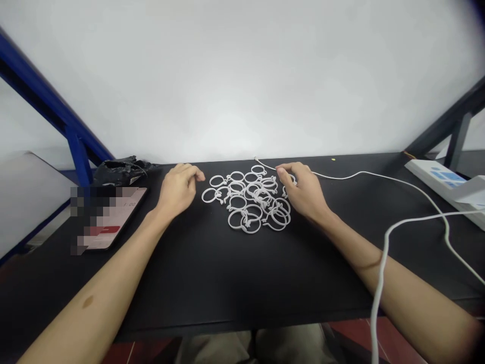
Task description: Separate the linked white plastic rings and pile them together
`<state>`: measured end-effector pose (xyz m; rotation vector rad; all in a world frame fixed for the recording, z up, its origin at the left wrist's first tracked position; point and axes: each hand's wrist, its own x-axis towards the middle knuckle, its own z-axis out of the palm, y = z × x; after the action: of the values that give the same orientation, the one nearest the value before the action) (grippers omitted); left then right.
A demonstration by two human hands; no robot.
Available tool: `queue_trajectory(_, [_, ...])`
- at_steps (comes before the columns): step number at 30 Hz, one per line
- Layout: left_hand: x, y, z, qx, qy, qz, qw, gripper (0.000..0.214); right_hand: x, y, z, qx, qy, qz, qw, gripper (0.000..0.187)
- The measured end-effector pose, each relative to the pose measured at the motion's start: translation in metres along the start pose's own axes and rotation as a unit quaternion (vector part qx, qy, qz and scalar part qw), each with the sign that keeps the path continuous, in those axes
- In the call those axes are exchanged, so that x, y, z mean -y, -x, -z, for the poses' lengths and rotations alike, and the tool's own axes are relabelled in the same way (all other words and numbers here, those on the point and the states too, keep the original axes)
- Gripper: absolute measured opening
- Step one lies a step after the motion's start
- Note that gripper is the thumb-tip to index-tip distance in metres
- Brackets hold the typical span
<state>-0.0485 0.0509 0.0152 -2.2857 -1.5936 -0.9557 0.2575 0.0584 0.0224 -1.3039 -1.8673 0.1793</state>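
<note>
Many white plastic curtain rings (264,196), each with a small eyelet, lie in a loose overlapping heap on the black table (227,273). My left hand (179,188) rests just left of the heap, apart from it. Its fingers are loosely bent and nothing shows in them. On the right edge of the heap, my right hand (304,191) lies with its thumb and fingers apart. It partly covers a few rings there, and whether it touches them I cannot tell. No ring appears held in it.
A phone (117,217) lies at the left, with crumpled black plastic (119,172) behind it. A white cable (382,263) loops across the right side, over my right forearm. A white device (439,177) stands at the far right. Blue frame bars (56,106) slant at the left.
</note>
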Motion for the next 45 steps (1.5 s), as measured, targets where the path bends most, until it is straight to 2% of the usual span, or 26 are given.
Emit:
queue_trajectory(4, [0.000,-0.002,0.008,0.013,0.000,-0.016,1.000,0.025,0.011,0.007,-0.007,0.008,-0.027,0.020,0.999,0.023])
queue_trajectory(6, [-0.007,-0.003,0.013,0.052,0.022,-0.035,0.998,0.020,0.016,0.009,-0.010,0.020,-0.028,0.032,0.999,0.020])
queue_trajectory(9, [-0.017,-0.004,0.018,0.146,0.028,-0.067,0.987,0.010,0.021,0.011,-0.012,0.030,-0.022,0.046,0.998,0.016])
queue_trajectory(11, [-0.020,-0.004,0.018,0.189,0.017,-0.075,0.979,0.012,0.023,0.012,-0.012,0.036,-0.024,0.049,0.998,0.015])
queue_trajectory(14, [-0.019,-0.003,0.014,0.223,0.004,-0.075,0.972,0.020,0.024,0.013,-0.011,0.041,-0.026,0.052,0.997,0.014])
queue_trajectory(17, [-0.018,-0.004,0.013,0.239,0.006,-0.088,0.967,0.016,0.024,0.015,-0.012,0.041,-0.032,0.062,0.997,0.013])
queue_trajectory(20, [-0.025,-0.004,0.018,0.196,0.041,-0.090,0.976,0.011,0.026,0.016,-0.013,0.036,-0.037,0.084,0.995,0.012])
queue_trajectory(24, [-0.044,-0.003,0.023,0.109,0.169,-0.043,0.979,0.008,0.032,0.018,-0.013,0.039,-0.043,0.125,0.991,0.013])
queue_trajectory(27, [-0.059,0.001,0.021,0.115,0.267,-0.005,0.957,0.010,0.038,0.022,-0.011,0.058,-0.058,0.155,0.985,0.018])
queue_trajectory(30, [-0.071,0.004,0.017,0.116,0.305,0.013,0.945,0.012,0.044,0.026,-0.009,0.096,-0.077,0.175,0.977,0.027])
queue_trajectory(33, [-0.079,0.006,0.015,0.092,0.287,-0.015,0.954,0.011,0.049,0.030,-0.010,0.114,-0.089,0.181,0.973,0.027])
queue_trajectory(40, [-0.082,0.012,0.007,0.029,0.170,-0.146,0.974,0.007,0.048,0.032,-0.011,0.088,-0.106,0.150,0.979,0.016])
queue_trajectory(43, [-0.082,0.013,0.005,0.008,0.142,-0.141,0.980,0.007,0.048,0.030,-0.011,0.074,-0.107,0.153,0.980,0.013])
queue_trajectory(45, [-0.081,0.012,0.006,0.003,0.134,-0.124,0.983,0.019,0.049,0.029,-0.010,0.066,-0.109,0.158,0.979,0.012])
